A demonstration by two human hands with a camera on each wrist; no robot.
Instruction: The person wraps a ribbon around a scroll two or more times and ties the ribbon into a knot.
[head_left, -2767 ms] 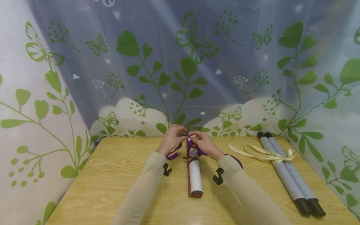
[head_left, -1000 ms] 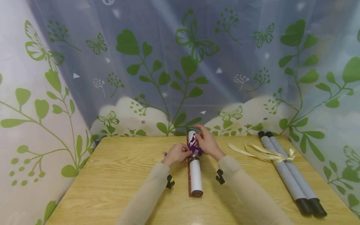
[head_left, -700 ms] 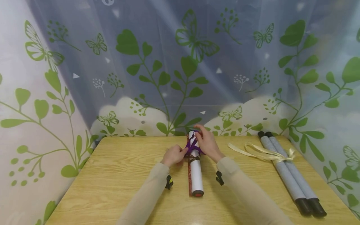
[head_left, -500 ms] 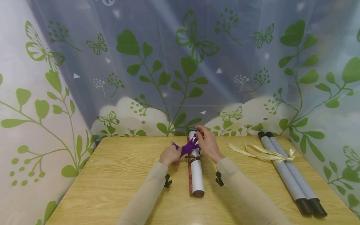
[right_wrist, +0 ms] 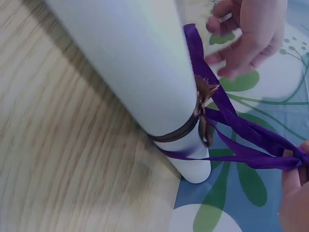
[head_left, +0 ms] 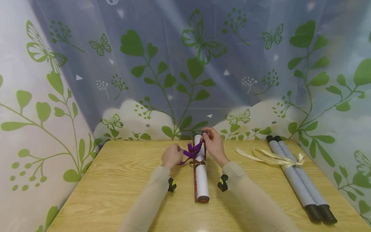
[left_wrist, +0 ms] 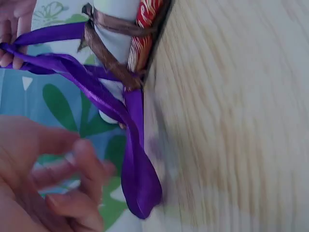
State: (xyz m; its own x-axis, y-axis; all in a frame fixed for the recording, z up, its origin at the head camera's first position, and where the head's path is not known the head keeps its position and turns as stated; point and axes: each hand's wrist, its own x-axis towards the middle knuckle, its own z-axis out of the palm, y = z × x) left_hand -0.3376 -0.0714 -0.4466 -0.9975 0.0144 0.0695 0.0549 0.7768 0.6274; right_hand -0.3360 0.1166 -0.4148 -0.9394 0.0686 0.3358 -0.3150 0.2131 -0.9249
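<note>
Purple ribbon (right_wrist: 258, 135) is pinched by the right hand's grip (head_left: 214, 144); the left hand's grip (head_left: 172, 156) is relaxed nearby.

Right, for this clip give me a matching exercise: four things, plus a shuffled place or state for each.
1. Purple ribbon
2. Brown ribbon
3. Cream ribbon
4. Left hand

A. Around the grey rolls
B. Holding nothing
C. Pinched by the right hand
D. Around the white roll, held by neither hand

Pairs: 1-C, 2-D, 3-A, 4-B
</note>
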